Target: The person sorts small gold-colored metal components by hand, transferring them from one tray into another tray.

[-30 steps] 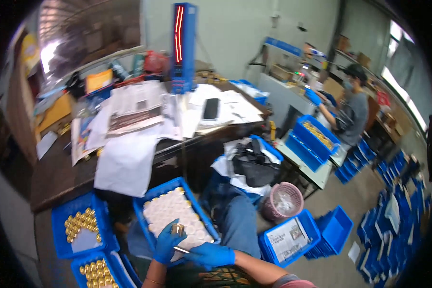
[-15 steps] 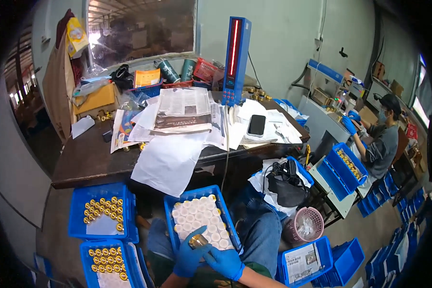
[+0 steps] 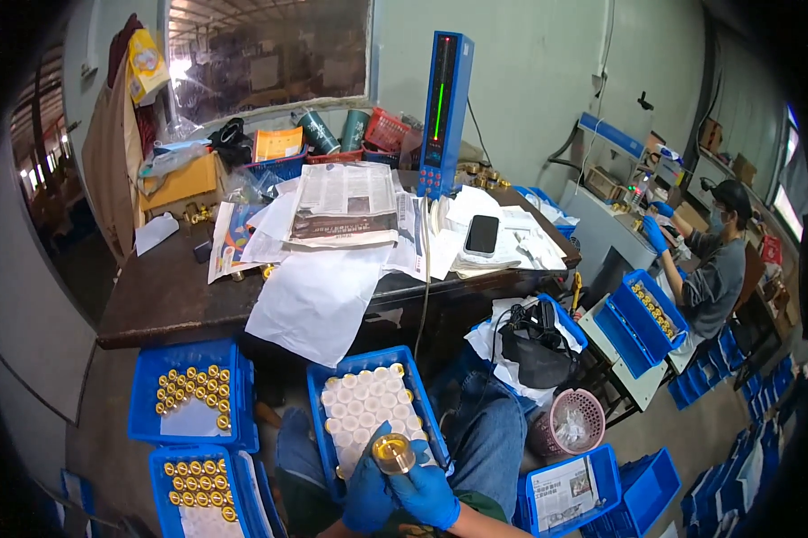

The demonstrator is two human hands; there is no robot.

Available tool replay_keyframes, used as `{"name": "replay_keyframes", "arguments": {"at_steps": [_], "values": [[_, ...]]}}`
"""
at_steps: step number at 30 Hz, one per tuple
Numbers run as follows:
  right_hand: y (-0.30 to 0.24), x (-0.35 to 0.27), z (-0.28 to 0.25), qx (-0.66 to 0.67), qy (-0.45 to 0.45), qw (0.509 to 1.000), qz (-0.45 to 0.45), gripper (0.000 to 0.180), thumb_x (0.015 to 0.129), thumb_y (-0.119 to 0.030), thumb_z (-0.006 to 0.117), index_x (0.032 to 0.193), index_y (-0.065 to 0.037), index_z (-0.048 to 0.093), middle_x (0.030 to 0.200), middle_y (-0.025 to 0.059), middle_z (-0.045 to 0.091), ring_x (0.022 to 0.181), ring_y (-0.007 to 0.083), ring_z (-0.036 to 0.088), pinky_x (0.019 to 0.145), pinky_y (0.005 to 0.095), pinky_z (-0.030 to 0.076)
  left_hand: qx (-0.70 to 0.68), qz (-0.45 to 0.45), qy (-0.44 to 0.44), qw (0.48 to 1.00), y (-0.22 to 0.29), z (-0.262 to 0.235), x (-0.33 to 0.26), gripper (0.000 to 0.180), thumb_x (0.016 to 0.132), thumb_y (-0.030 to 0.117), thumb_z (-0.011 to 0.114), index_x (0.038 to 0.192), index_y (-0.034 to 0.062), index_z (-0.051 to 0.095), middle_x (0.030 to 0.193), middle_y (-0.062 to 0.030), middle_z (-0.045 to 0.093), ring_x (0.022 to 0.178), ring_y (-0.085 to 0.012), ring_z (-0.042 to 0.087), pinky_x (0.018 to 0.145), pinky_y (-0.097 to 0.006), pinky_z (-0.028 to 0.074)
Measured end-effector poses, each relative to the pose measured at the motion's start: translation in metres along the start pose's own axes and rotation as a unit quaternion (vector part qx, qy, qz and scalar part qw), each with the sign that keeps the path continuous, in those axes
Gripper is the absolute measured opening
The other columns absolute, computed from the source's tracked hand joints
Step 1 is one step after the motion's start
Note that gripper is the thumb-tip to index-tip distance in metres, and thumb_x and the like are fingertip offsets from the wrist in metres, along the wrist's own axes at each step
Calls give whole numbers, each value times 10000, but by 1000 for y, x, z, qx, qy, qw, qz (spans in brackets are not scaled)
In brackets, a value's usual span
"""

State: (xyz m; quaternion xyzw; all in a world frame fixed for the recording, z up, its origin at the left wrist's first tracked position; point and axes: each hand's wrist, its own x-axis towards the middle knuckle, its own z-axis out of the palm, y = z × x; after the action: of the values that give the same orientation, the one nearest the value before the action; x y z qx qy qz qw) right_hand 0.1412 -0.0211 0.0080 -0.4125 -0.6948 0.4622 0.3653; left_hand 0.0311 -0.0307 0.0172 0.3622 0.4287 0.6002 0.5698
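Observation:
Both my blue-gloved hands come together low in the middle, closed around a brass cylindrical part [image 3: 393, 454]. Its open golden end faces up. My left hand [image 3: 366, 498] wraps the part's left side, and my right hand [image 3: 429, 498] grips it from the right and below. Whether the right fingers also hold something under it is hidden. Just beyond them, a blue crate [image 3: 430, 411] stands between my knees, filled with rows of parts under white caps [image 3: 368, 399]. The hands overlap its near end.
Left of me, blue crates [image 3: 144, 412] hold upright brass parts [image 3: 198, 387]. Ahead is a dark desk [image 3: 171, 309] with papers, a phone [image 3: 482, 235] and a blue column gauge [image 3: 441, 134] trailing a cable. To the right are a pink basket [image 3: 547, 439], blue bins [image 3: 651, 489] and a co-worker [image 3: 718, 260].
The brass part has turned from lying tilted to standing with its open end up, and moved slightly right. My hands have closed in around it. The gauge's light column went from long red to shorter green.

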Motion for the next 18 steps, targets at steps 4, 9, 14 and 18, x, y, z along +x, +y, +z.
{"name": "replay_keyframes", "arguments": {"at_steps": [4,9,14,18], "values": [[-9,-2,-4,-31,60,995,-78,326,807,-221,577,1097,-76,545,654,193,588,575,344,597,496,367,466,62,24,37,997,-3,7,-6,646,878,321,502,1351,35,169,1141,-164,493,932,-217,566,826,-331,476],[-6,-8,-6,-69,16,996,-47,361,817,-241,555,1128,-59,530,650,208,580,568,356,593,477,381,459,-37,35,41,998,19,27,-16,742,852,329,541,1380,73,88,1185,-176,449,965,-229,544,844,-357,462],[-3,-1,16,6,-118,985,126,303,819,-229,557,1058,-42,563,650,209,578,544,348,583,478,395,456,-20,58,78,995,-3,-17,-15,679,859,203,516,1383,87,100,1184,-174,450,1018,-256,517,883,-383,435],[11,-13,15,-165,-202,965,-23,188,845,-186,531,946,-40,594,677,147,586,587,233,596,486,366,445,108,85,157,978,18,-77,-31,535,801,54,552,1277,61,305,1134,-120,475,1027,-211,499,889,-347,417]]}}
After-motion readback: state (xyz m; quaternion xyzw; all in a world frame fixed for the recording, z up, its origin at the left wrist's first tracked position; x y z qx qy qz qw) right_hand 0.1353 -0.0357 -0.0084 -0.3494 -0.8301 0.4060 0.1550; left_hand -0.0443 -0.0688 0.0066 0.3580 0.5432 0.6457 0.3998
